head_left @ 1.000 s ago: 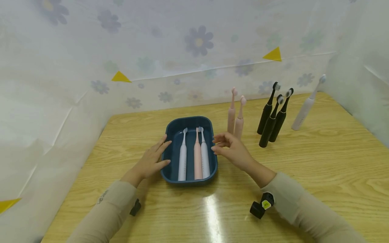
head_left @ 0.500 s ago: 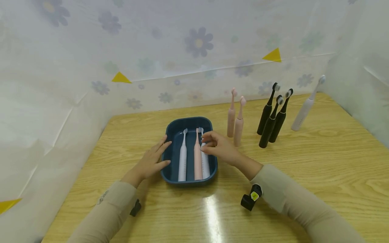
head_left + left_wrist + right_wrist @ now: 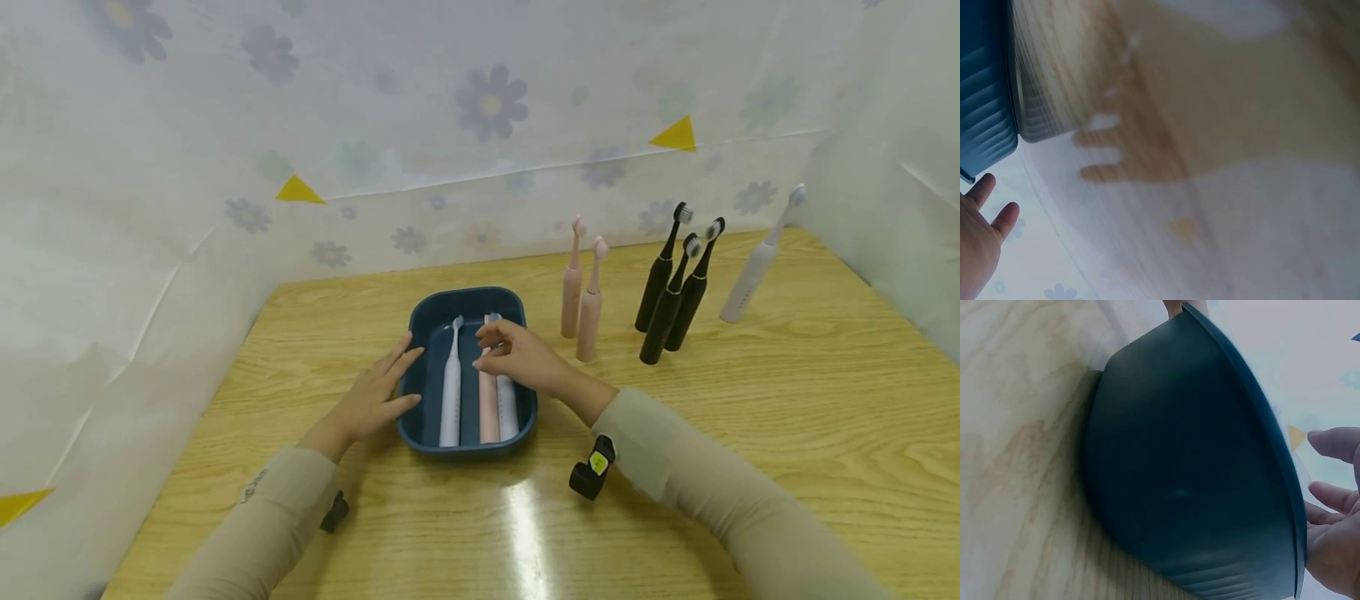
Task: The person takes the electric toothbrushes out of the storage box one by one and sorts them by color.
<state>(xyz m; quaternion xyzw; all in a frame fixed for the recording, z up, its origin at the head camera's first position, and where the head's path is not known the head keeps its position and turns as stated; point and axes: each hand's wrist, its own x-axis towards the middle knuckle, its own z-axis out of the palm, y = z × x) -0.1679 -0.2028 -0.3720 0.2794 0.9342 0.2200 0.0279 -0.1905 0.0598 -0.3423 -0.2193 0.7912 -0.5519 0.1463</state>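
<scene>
A dark blue bin [image 3: 465, 300] holds three electric toothbrushes lying lengthwise. The leftmost is a white toothbrush [image 3: 450, 404]; a pink toothbrush [image 3: 488, 412] and a second white toothbrush [image 3: 507, 412] lie side by side at the right. My left hand [image 3: 373, 392] rests on the bin's left rim, fingers spread. Over the right half of the bin hovers my right hand [image 3: 521, 360], with bent fingers parted from the thumb and nothing between them. It covers the necks of the right pair. In the right wrist view the hand [image 3: 1338, 531] shows beyond the bin's rim.
Behind and right of the bin stand two pink toothbrushes [image 3: 588, 321]. Farther right is an upright group of black toothbrushes [image 3: 662, 325], then a lone white toothbrush [image 3: 750, 279]. A flowered sheet [image 3: 405, 208] hangs along the wooden table's [image 3: 337, 308] back edge.
My right hand has moved left from the bin's right rim to over the pink toothbrush. The left hand, bin and toothbrushes have stayed where they were.
</scene>
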